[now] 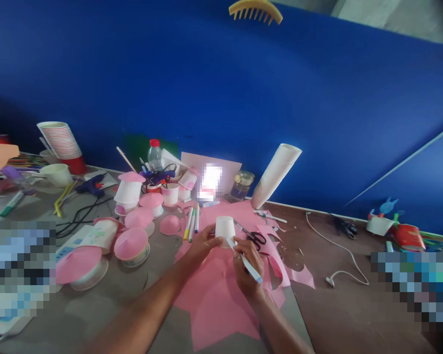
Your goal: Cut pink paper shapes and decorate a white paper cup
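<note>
A small white paper cup (225, 227) is upside down over pink paper, gripped at its left side by my left hand (205, 240). Between the fingers of my right hand (248, 263) is a marker pen (251, 269) with a pale blue end, its tip at or close to the cup's lower side; whether they touch I cannot tell. Cut pink paper (221, 300) spreads beneath both hands. Black-handled scissors (256, 239) lie just right of the cup. Several more markers (192, 223) rest to the left of it.
A tall leaning stack of white cups (276, 174) stands at the back beside a glass jar (242, 184) and a bright phone screen (209, 182). Pink-topped cup pieces (132, 243) crowd the left. A glue gun (92, 183) and a white cable (341, 250) lie farther out.
</note>
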The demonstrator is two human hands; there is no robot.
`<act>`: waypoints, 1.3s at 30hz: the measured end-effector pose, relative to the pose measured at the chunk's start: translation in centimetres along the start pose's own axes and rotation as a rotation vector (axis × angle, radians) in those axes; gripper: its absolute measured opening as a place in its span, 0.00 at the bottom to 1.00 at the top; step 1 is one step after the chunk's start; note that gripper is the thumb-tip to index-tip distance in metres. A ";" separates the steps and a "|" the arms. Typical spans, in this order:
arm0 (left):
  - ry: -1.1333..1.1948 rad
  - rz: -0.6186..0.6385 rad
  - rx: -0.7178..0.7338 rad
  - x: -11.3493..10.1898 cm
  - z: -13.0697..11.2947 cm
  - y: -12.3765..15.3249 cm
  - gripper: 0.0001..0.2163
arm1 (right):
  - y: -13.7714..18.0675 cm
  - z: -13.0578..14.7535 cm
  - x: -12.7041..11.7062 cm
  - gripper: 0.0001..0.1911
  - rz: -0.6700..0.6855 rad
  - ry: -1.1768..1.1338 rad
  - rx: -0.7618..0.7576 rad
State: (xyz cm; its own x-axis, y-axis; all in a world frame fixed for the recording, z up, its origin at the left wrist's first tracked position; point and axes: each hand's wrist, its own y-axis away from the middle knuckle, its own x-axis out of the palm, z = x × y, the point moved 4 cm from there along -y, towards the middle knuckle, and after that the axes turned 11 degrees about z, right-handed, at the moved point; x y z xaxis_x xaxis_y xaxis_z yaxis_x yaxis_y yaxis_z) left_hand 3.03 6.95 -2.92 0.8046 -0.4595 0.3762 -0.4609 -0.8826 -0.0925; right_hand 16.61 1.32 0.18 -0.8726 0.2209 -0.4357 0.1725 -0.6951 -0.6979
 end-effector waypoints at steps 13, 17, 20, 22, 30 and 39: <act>-0.007 -0.003 -0.007 -0.2 0.4 -0.2 0.23 | -0.6 0.6 -0.5 0.05 0.074 -0.058 0.034; 0.002 0.002 -0.005 -0.2 0.5 -0.2 0.23 | -0.3 0.2 -0.8 0.05 0.008 -0.052 0.098; 0.002 -0.005 -0.007 -0.2 0.3 -0.1 0.23 | -0.1 0.0 -0.8 0.06 -0.015 -0.036 0.104; 0.002 -0.001 -0.002 -0.1 0.1 -0.1 0.23 | -0.1 -0.1 -0.7 0.06 -0.022 -0.035 0.098; 0.024 0.004 0.016 0.0 0.1 -0.1 0.24 | 0.0 -0.5 -0.4 0.07 -0.048 -0.053 0.079; 0.048 0.001 0.003 -0.1 0.2 -0.1 0.22 | -0.6 0.0 -1.0 0.07 -0.106 0.015 0.105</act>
State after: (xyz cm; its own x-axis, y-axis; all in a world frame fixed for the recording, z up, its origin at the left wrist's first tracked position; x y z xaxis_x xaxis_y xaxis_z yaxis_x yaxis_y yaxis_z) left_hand 3.04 7.05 -3.11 0.7854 -0.4551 0.4196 -0.4604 -0.8826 -0.0954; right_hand 17.34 1.54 1.05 -0.8763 0.3065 -0.3717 0.0301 -0.7352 -0.6772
